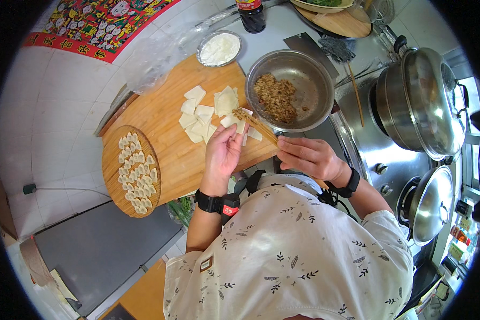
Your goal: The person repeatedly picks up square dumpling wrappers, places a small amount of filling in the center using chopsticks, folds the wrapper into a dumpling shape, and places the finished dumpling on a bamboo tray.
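My left hand (225,149) holds a square dough wrapper (233,121) between thumb and fingers, above a wooden board (176,160). In my right hand (306,156) is a pair of wooden chopsticks (264,130), whose tips carry a bit of minced filling over the wrapper. Beside them stands a steel bowl (314,92) with a heap of brown minced filling (275,98) in it. Loose wrappers (196,120) and a small stack of wrappers (226,101) lie on the board. Rows of folded dumplings (138,172) sit on a round wooden board (109,176) at the left.
A bowl of white flour (219,49) and a dark sauce bottle (252,18) stand behind the board. A cleaver (312,50) lies past the steel bowl. To the right are a large lidded pot (420,100) and a lidded pan (430,206) on the stove.
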